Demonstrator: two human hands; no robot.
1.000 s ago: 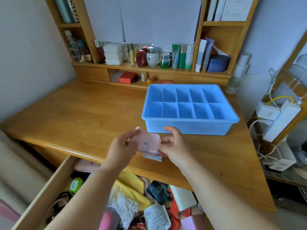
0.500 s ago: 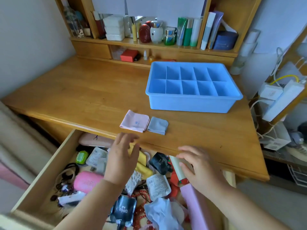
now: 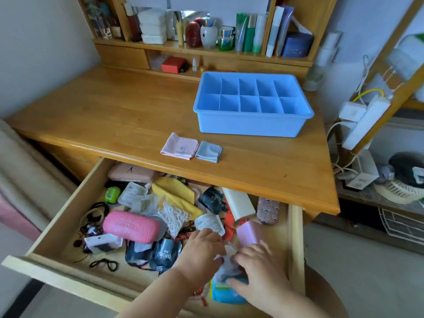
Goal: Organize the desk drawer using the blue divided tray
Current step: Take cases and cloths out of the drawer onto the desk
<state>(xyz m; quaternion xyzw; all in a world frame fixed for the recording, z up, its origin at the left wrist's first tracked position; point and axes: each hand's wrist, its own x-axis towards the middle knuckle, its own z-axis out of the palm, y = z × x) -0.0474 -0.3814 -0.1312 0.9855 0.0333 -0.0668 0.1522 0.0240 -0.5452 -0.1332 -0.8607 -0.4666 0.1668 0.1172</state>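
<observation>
The blue divided tray [image 3: 250, 126] stands on the desk at the back right, all its compartments bare. In front of it lie a folded pink cloth [image 3: 179, 149] and a folded grey-blue cloth [image 3: 208, 151], side by side. Below, the open drawer [image 3: 57, 270] is full of clutter. Both hands are inside its front right corner. My left hand [image 3: 202, 251] curls its fingers onto a crumpled white wrapper [image 3: 226, 268]. My right hand [image 3: 259, 269] lies over the same wrapper with fingers spread, above a blue packet [image 3: 226, 294].
The drawer holds a pink glasses case [image 3: 130, 226], a yellow cloth [image 3: 174, 191], black sachets [image 3: 165, 254], hair ties [image 3: 96, 212], a white box [image 3: 238, 203] and a patterned pouch [image 3: 267, 211]. Bottles and jars line the shelf [image 3: 206, 50]. Power strips and cables [image 3: 362, 115] hang at right.
Both hands let go of the two cloths, which now lie on the desk, and went down into the drawer's front right corner onto the white wrapper. The view tilted downward.
</observation>
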